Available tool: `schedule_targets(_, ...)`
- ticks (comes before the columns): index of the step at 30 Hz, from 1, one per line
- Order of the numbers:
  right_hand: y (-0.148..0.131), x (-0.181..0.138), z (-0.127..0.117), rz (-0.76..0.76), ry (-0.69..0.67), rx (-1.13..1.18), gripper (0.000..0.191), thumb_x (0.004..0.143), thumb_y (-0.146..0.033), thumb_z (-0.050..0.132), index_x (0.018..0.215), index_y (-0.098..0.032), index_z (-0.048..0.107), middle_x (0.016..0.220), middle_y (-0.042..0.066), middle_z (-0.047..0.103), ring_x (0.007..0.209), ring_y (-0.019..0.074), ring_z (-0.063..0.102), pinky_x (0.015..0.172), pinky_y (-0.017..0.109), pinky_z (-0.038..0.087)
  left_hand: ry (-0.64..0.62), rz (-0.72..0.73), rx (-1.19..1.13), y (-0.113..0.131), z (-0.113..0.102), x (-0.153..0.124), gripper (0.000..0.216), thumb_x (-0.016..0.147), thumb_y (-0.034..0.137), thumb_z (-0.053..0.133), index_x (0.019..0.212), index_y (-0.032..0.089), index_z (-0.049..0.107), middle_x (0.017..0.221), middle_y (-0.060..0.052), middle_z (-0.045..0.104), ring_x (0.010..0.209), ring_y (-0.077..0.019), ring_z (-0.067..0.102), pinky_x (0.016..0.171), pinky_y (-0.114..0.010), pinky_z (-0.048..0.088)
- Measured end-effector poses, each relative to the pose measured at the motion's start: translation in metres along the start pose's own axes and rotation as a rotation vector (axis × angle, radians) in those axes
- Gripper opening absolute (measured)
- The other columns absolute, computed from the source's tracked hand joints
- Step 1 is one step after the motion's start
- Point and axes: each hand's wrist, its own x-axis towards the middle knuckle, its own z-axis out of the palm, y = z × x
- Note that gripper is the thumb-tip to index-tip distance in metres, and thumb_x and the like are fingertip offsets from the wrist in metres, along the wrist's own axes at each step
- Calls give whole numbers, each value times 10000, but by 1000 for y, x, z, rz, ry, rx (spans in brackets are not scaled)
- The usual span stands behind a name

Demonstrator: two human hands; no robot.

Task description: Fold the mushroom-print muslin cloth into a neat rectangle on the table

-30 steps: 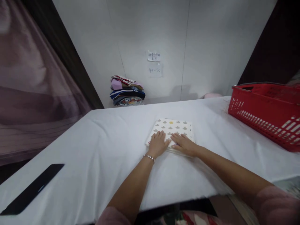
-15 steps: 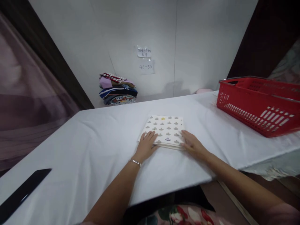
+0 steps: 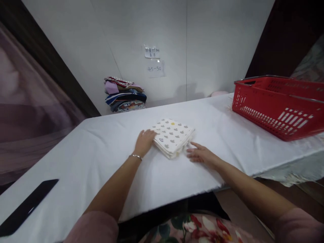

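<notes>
A folded white cloth (image 3: 174, 135) with small grey shapes and one yellow one lies on the white-covered table (image 3: 101, 158), turned at an angle. My left hand (image 3: 143, 141), with a thin bracelet at the wrist, rests at the cloth's left edge with its fingers curled over that edge. My right hand (image 3: 201, 154) lies flat on the table just right of the cloth's near corner, fingers stretched out and holding nothing.
A red plastic basket (image 3: 278, 104) stands at the table's right end. A stack of folded clothes (image 3: 125, 94) sits against the back wall under two paper notes (image 3: 154, 60). A long black flat object (image 3: 27, 206) lies at the near left.
The folded cloth has been turned so a corner points toward me. My left hand moved onto its left edge, and my right hand came off it onto the table.
</notes>
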Motion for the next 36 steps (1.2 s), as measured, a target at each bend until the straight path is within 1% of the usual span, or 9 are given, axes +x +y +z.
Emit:
schedule_targets(3, 6, -2, -2, -69, 30, -17, 647, 791, -366, 620, 1377, -209, 396, 1171, 133, 641, 927, 247, 669, 770, 432, 575, -77, -277, 34, -35, 3, -13, 419, 818, 121, 452, 1224, 187, 534, 1366, -121, 483, 1336, -329, 315, 1055, -592, 240)
schedule_targets(5, 6, 6, -13, -121, 143, -57, 544, 773, -368, 626, 1278, -202, 511, 1108, 129, 668, 886, 249, 677, 733, 426, 573, -53, -332, 2, -41, 6, -26, 456, 800, 99, 448, 1246, 169, 514, 1401, -131, 439, 1339, -320, 311, 1054, -573, 269)
schedule_targets(7, 1, 21, -27, -165, 248, -129, 427, 745, -350, 639, 1141, -193, 604, 1065, 119, 682, 877, 244, 674, 719, 409, 565, 70, -338, -67, -32, 8, -39, 415, 825, 114, 423, 1223, 159, 532, 1395, -118, 448, 1323, -285, 344, 1074, -505, 297)
schedule_targets(10, -9, 45, -39, -219, 325, -262, 315, 718, -311, 633, 1007, -190, 655, 1068, 91, 680, 919, 224, 648, 725, 373, 553, 249, -292, -235, 0, 5, -49, 309, 888, 246, 423, 1134, 162, 589, 1291, -98, 548, 1246, -236, 446, 1074, -406, 348)
schedule_targets(12, -15, 60, -39, -231, 332, -347, 319, 714, -315, 621, 1003, -188, 661, 1082, 82, 671, 908, 212, 637, 716, 362, 547, 264, -218, -325, 24, 2, -50, 296, 899, 324, 443, 1098, 181, 609, 1268, -81, 568, 1231, -217, 463, 1069, -389, 361)
schedule_targets(16, -16, 80, -27, -294, 298, -537, 383, 708, -351, 624, 1063, -213, 662, 1008, 52, 683, 843, 200, 635, 767, 377, 521, 184, -135, -314, 54, 0, -48, 333, 862, 383, 529, 1145, 221, 591, 1335, -62, 520, 1283, -229, 404, 1079, -426, 329)
schedule_targets(21, 1, 87, -19, -439, 362, -675, 374, 752, -366, 554, 1083, -233, 666, 976, 38, 679, 841, 200, 616, 839, 397, 490, 90, -145, -279, 61, 8, -48, 310, 853, 340, 547, 1144, 247, 602, 1262, -53, 582, 1216, -225, 475, 1070, -441, 320)
schedule_targets(28, 11, 88, -22, -612, 301, -690, 360, 815, -355, 503, 1137, -255, 630, 1148, 54, 604, 984, 208, 584, 837, 376, 494, 150, -208, -345, 64, 11, -48, 258, 896, 335, 484, 1084, 253, 639, 1184, -24, 638, 1171, -195, 515, 1065, -416, 330)
schedule_targets(36, 14, 97, -24, -668, 312, -701, 259, 831, -356, 496, 1003, -243, 652, 1090, 56, 617, 1012, 214, 576, 908, 409, 462, 173, -262, -448, 67, 8, -47, 267, 918, 334, 431, 1000, 257, 673, 1128, -7, 663, 1134, -176, 536, 1054, -403, 331)
